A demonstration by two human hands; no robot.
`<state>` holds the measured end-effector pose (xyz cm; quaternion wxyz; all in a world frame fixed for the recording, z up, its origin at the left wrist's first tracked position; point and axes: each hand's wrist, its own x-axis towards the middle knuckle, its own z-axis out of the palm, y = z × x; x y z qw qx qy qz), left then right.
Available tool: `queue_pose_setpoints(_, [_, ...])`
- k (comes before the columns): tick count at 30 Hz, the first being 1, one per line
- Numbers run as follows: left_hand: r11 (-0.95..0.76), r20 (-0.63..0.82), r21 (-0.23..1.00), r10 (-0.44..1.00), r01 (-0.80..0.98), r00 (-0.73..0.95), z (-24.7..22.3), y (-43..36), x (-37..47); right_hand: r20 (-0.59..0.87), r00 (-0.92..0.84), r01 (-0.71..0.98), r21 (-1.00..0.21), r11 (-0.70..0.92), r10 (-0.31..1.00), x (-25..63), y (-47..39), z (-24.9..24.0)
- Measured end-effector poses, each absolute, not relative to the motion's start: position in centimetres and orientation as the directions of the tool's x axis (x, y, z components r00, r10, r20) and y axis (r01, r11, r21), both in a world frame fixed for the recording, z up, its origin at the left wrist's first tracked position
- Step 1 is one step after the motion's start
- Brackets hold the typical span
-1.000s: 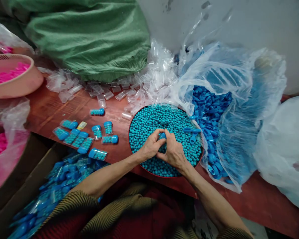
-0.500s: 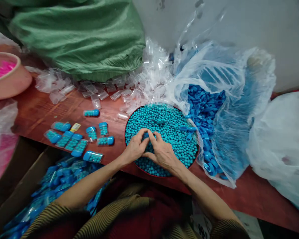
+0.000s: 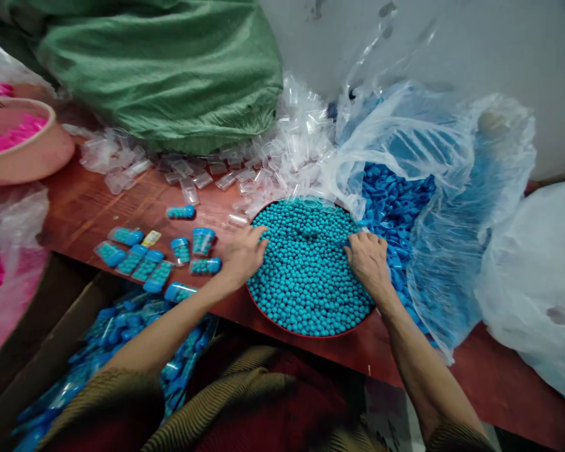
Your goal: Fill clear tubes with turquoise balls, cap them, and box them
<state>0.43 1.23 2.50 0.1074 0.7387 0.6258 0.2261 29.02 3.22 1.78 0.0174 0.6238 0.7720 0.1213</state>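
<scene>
At the left rim of a round red-rimmed tub full of turquoise beads is my left hand. Its fingers and thumb are apart, with nothing visible between them. Over the right rim, my right hand has its fingers bent downward beside blue plastic caps; what lies under the fingers is hidden. Small clear bottles filled with beads and closed with blue caps lie left of my left hand. One capped bottle is close to its wrist.
Empty clear tubes are heaped behind the tub, below a green sack. A plastic bag holds the blue caps, with a white bag farther right. A pink basin stands left. Filled bottles fill a box below the table.
My hands were together over the beads around a small blue piece. They have separated, left hand to the left rim, right hand to the right rim over the loose caps. The view shifted slightly.
</scene>
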Motion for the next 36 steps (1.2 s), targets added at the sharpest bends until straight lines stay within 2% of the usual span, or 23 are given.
queue_pose_setpoints(3, [-0.224, 0.094, 0.488, 0.974, 0.843, 0.204, 2.0, 3.3, 4.6, 0.157, -0.222, 0.968, 0.154, 0.198, 0.962, 27.1, 2.9, 1.6])
queue_pose_setpoints(6, [-0.223, 0.019, 0.485, 0.969, 0.845, 0.245, 1.6, 5.1, 7.1, 0.148, -0.335, 0.936, 0.166, 0.311, 0.93, 25.7, 2.2, 1.0])
queue_pose_setpoints(9, [-0.235, -0.009, 0.476, 0.962, 0.848, 0.272, 1.1, 5.9, 8.1, 0.175, -0.434, 0.897, 0.181, 0.404, 0.884, 25.4, 1.4, -0.1])
queue_pose_setpoints(11, [-0.256, -0.003, 0.466, 0.957, 0.847, 0.291, 0.7, 6.1, 8.3, 0.189, -0.45, 0.892, 0.15, 0.427, 0.873, 25.5, 1.1, -0.8])
queue_pose_setpoints(15, [-0.261, 0.004, 0.471, 0.956, 0.843, 0.294, 0.0, 6.4, 8.6, 0.232, -0.41, 0.91, 0.037, 0.413, 0.882, 25.7, 0.6, -1.5])
queue_pose_setpoints(20, [-0.296, 0.06, 0.533, 0.948, 0.793, 0.313, -0.2, 6.6, 8.6, 0.223, -0.361, 0.924, -0.046, 0.38, 0.906, 26.0, 0.1, -1.3])
queue_pose_setpoints(24, [-0.364, 0.125, 0.592, 0.923, 0.719, 0.364, 0.4, 6.7, 8.3, 0.29, -0.143, 0.963, -0.181, 0.201, 0.946, 26.6, 1.1, -0.3])
queue_pose_setpoints(26, [-0.368, 0.126, 0.62, 0.918, 0.693, 0.376, 0.7, 6.6, 8.2, 0.312, -0.094, 0.953, -0.248, 0.176, 0.946, 26.6, 1.9, 0.2])
queue_pose_setpoints(32, [-0.344, 0.083, 0.719, 0.905, 0.604, 0.417, 0.7, 6.1, 8.3, 0.326, -0.176, 0.845, -0.434, 0.313, 0.929, 24.5, 3.7, 0.6])
queue_pose_setpoints(36, [-0.267, 0.037, 0.807, 0.912, 0.526, 0.408, 0.6, 6.0, 7.8, 0.29, -0.293, 0.836, -0.384, 0.391, 0.911, 24.7, 3.6, 0.6])
